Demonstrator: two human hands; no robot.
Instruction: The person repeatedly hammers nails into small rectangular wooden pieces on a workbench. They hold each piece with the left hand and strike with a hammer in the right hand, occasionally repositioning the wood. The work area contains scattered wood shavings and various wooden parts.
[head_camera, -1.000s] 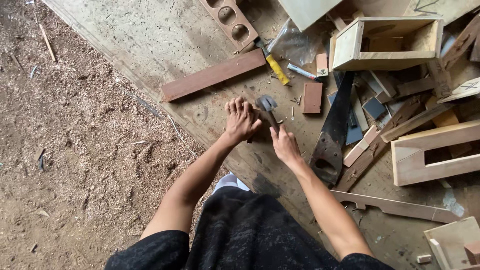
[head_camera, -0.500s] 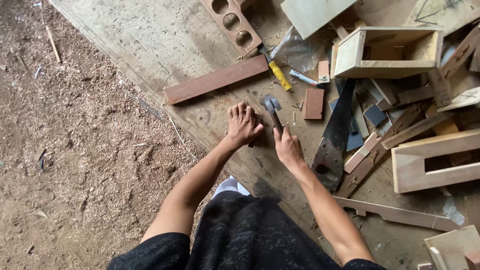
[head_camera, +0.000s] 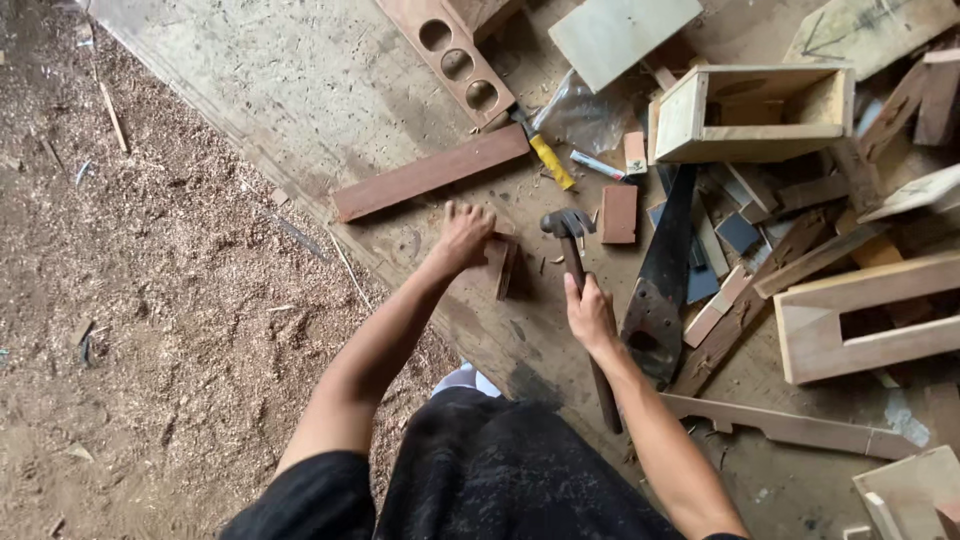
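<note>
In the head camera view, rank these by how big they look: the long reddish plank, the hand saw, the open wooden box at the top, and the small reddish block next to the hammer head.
1. Open wooden box
2. Hand saw and long reddish plank: they look alike in length, so I won't rank them
3. Small reddish block, by the hammer head

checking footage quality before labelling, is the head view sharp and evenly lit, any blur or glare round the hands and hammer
Head view: soft, even daylight with no hard shadows; the left hand, the small wood block it holds and the right hand on the hammer read clearly, with only slight softness; mild sheen on the clear plastic bag; straight board edges bow a little toward the frame edges.
</note>
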